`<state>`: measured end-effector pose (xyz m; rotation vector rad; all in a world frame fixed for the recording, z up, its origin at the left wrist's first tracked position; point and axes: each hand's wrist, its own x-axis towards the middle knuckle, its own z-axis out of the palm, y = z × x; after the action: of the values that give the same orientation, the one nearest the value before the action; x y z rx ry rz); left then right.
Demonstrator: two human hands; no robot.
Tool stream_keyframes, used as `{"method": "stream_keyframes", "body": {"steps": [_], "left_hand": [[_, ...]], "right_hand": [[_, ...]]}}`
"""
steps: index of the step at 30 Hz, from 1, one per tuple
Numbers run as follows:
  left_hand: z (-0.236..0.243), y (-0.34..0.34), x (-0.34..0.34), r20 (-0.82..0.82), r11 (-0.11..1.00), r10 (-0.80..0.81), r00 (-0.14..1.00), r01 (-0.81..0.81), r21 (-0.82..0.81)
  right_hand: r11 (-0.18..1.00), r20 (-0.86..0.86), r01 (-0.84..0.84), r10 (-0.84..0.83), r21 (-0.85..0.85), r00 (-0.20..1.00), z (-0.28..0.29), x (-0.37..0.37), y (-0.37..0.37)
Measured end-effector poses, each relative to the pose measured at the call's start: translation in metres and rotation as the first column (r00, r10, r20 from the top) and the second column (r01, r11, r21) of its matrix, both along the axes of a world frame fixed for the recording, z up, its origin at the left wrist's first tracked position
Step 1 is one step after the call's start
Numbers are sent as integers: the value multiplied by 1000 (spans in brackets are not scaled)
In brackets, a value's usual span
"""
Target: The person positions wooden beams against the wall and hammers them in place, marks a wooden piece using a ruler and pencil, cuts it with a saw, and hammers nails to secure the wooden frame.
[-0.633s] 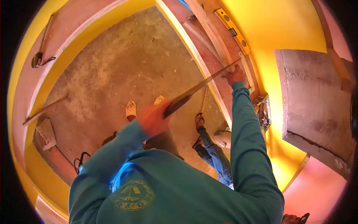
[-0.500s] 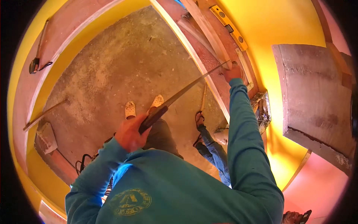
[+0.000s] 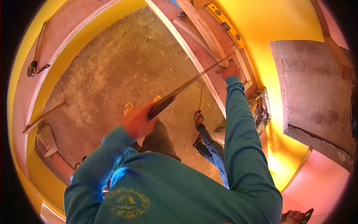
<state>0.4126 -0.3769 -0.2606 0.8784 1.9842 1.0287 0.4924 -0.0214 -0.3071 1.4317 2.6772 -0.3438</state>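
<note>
Closed around the dark handle of a handsaw (image 3: 161,107), the left hand (image 3: 138,118) is blurred, its elbow bent near the body, which likely gives the arm room to swing. The saw slants up across the gap to the right-hand ledge (image 3: 218,83), its blade lying over the near end of a pale plank (image 3: 204,30). At that end the right hand (image 3: 230,71) sits close to the blade tip, seemingly to steady the wood; whether its fingers wrap around it I cannot tell. Another wood piece (image 3: 192,35) beside the plank, a yellow spirit level (image 3: 225,26) and a thin wooden strip (image 3: 242,67) crowd the ledge, leaving that hand little space. Below the saw, another person's sandaled feet (image 3: 199,118) stand near the ledge. A tape measure (image 3: 32,69) lies well apart, on the left ledge (image 3: 59,33).
</note>
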Motion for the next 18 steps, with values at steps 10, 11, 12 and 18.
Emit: {"method": "stream_keyframes", "body": {"steps": [10, 11, 12, 18], "left_hand": [[6, -38, 10, 0, 997, 58, 998, -58, 55], [4, -33, 9, 5, 997, 56, 998, -56, 55], [0, -20, 6, 25, 1000, 26, 999, -26, 5], [-29, 61, 6, -122, 989, 54, 991, -36, 146]], "right_hand": [[992, -4, -16, 17, 127, 1000, 8, -2, -11], [993, 10, 22, -23, 113, 1000, 7, -2, -10], [993, 26, 62, -65, 102, 998, 8, -1, -9], [989, -10, -64, 66, 136, 998, -2, -8, -7]]}}
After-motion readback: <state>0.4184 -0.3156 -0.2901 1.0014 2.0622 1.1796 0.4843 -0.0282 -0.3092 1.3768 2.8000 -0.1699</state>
